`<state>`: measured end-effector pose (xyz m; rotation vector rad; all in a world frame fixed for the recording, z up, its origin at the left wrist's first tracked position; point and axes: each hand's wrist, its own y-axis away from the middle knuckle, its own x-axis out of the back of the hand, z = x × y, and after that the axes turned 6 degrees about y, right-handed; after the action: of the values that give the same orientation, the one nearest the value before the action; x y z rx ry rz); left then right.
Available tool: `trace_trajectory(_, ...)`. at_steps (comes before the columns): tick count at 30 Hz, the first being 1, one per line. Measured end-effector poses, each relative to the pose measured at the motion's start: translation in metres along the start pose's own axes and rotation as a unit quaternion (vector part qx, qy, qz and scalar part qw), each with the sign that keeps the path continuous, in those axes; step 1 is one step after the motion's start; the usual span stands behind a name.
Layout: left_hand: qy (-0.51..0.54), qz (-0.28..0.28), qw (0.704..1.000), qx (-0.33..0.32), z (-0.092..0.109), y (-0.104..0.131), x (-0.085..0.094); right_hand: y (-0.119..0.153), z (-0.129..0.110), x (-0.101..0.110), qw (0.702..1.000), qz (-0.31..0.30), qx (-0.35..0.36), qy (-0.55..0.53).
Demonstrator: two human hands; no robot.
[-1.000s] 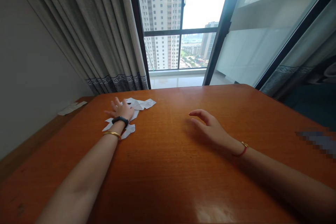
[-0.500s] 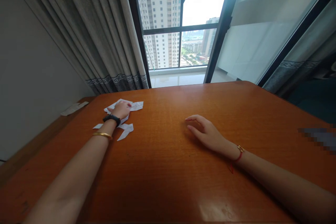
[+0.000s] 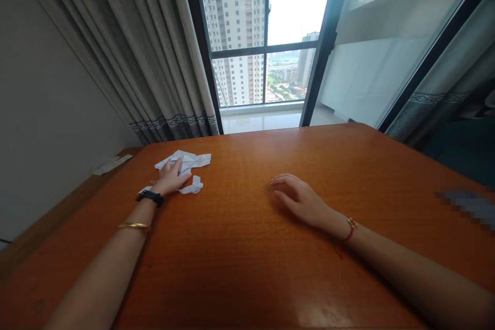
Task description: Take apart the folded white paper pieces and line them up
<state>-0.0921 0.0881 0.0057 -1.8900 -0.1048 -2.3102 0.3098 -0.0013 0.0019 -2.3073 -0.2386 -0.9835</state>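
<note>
Fingers spread, the left hand point(image 3: 170, 178) lies over white paper pieces point(image 3: 188, 160) at the frame's left centre — near the table's point(image 3: 240, 247) far edge. Right of centre, the right hand point(image 3: 303, 200) curves loosely, empty, with bare wood around it.

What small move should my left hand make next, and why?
Perhaps nudge the nearer paper scrap up to the main pile with your left hand: table shows between them beside the thumb, and that hand is close to both.
</note>
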Motion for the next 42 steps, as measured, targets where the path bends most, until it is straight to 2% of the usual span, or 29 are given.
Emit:
trace_trajectory(2, 0.012, -0.042, 0.998, -0.040, 0.009, 0.000, 0.004, 0.001, -0.002, 0.002, 1.000, 0.002, 0.012, 0.011)
trace_trajectory(4, -0.006, -0.103, 0.991, -0.080, 0.008, 0.000, 0.008, 0.001, -0.004, 0.004, 1.000, 0.004, 0.018, 0.019)
trace_trajectory(5, -0.019, -0.114, 0.990, -0.078, 0.006, -0.001, 0.009, 0.001, -0.004, 0.005, 1.000, 0.004, 0.019, 0.021)
trace_trajectory(6, -0.027, -0.103, 0.992, -0.059, 0.003, -0.003, 0.009, 0.001, -0.005, 0.005, 1.000, 0.003, 0.020, 0.022)
trace_trajectory(9, -0.013, -0.016, 1.000, 0.014, -0.001, -0.009, 0.009, 0.001, -0.004, 0.003, 0.999, -0.005, 0.027, 0.025)
trace_trajectory(11, 0.015, 0.014, 1.000, 0.015, 0.005, -0.007, 0.008, 0.002, -0.003, 0.002, 0.999, -0.014, 0.031, 0.029)
trace_trajectory(13, 0.054, 0.024, 0.998, -0.024, 0.019, 0.004, 0.008, 0.002, -0.001, 0.000, 0.999, -0.016, 0.030, 0.032)
trace_trajectory(15, 0.109, 0.026, 0.989, -0.096, 0.039, 0.025, 0.009, 0.002, 0.000, -0.001, 0.999, -0.014, 0.027, 0.030)
trace_trajectory(18, 0.221, -0.035, 0.945, -0.240, 0.071, 0.061, 0.015, 0.001, 0.000, -0.003, 1.000, -0.011, 0.013, 0.013)
trace_trajectory(21, 0.278, -0.089, 0.911, -0.291, 0.095, 0.089, 0.020, 0.001, 0.001, -0.004, 1.000, 0.007, -0.019, 0.015)
trace_trajectory(25, 0.297, -0.086, 0.911, -0.274, 0.107, 0.104, 0.009, 0.002, 0.006, -0.008, 0.996, 0.039, -0.053, 0.057)
trace_trajectory(27, 0.300, -0.082, 0.914, -0.262, 0.106, 0.105, 0.000, 0.003, 0.008, -0.010, 0.995, 0.039, -0.057, 0.070)
trace_trajectory(31, 0.324, -0.119, 0.907, -0.241, 0.101, 0.107, -0.014, 0.003, 0.009, -0.012, 0.995, 0.019, -0.055, 0.075)
trace_trajectory(35, 0.329, -0.131, 0.907, -0.229, 0.099, 0.107, -0.016, 0.004, 0.006, -0.011, 0.995, 0.004, -0.055, 0.079)
trace_trajectory(42, 0.300, -0.112, 0.914, -0.249, 0.103, 0.108, -0.014, 0.003, 0.007, -0.012, 0.996, -0.004, -0.054, 0.076)
